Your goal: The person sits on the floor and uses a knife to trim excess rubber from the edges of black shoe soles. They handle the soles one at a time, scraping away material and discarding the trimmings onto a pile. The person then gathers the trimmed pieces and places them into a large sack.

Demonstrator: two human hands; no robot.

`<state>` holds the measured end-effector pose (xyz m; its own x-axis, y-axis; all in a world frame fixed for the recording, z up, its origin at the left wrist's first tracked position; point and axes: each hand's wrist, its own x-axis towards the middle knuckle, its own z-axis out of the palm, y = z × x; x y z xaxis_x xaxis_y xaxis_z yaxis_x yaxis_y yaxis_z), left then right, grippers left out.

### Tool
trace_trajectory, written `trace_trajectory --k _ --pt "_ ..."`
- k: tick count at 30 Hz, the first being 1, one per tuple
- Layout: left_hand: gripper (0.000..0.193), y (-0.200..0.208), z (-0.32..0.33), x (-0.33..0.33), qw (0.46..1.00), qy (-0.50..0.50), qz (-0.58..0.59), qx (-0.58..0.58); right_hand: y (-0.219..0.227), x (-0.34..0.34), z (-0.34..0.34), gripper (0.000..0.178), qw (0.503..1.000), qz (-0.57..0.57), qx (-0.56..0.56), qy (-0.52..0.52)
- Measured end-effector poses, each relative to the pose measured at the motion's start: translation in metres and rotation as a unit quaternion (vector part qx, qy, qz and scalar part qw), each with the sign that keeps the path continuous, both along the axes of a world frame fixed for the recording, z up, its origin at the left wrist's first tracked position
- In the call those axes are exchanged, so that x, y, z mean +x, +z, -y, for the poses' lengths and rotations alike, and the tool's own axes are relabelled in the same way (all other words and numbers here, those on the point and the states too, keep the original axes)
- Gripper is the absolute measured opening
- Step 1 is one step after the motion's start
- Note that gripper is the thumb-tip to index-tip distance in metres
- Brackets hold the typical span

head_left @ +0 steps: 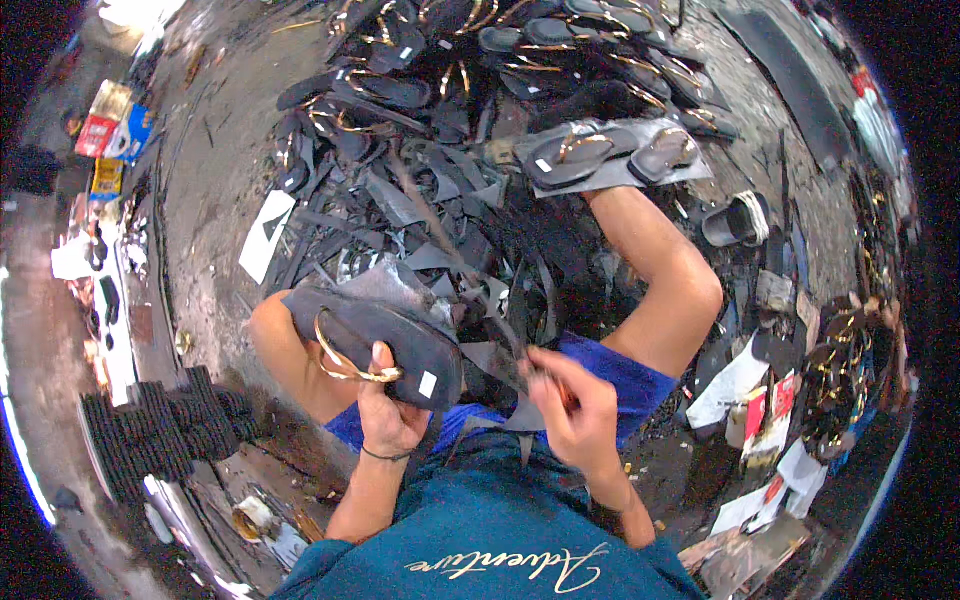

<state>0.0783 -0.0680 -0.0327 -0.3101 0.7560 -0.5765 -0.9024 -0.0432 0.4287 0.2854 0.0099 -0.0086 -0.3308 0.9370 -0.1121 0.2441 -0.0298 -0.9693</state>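
My left hand (388, 412) grips a black sandal (405, 345) with a gold strap, its thumb pushed up by the strap. A small white label sits at one end of the footbed, and a ragged grey sheet edge (395, 278) sticks out along the sole's far side. To the right of the sandal, apart from it, my right hand (575, 405) is closed around a thin tool with a reddish handle (568, 395); motion blur hides its exact kind. Dark offcuts (410, 215) are heaped between my bare legs, beyond both hands.
Several gold-strapped sandals (385, 90) lie piled at the far side. Two sandals rest on a grey sheet (690, 172) by my right foot. A stack of dark ridged pieces (165, 425) stands at left. A black cup-like roll (735, 222) and papers (730, 385) lie right.
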Motion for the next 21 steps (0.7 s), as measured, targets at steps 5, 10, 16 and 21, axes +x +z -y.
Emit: trace_trajectory --k 5,10,16,21 --pt "0.040 0.016 -0.004 -0.005 0.996 0.052 -0.049 -0.046 0.008 0.057 0.056 0.028 0.982 0.118 -0.041 0.138" --pt "0.040 0.003 0.026 0.003 0.986 0.031 -0.109 -0.118 0.009 0.052 0.055 0.029 0.984 0.113 -0.007 0.136" --pt "0.046 -0.007 0.070 0.006 0.975 -0.026 -0.174 -0.136 0.004 0.000 0.046 0.026 0.978 0.092 -0.045 0.183" --pt "0.048 -0.001 0.070 0.001 0.977 -0.011 -0.159 -0.139 0.001 -0.039 0.039 0.026 0.984 0.063 0.027 0.165"
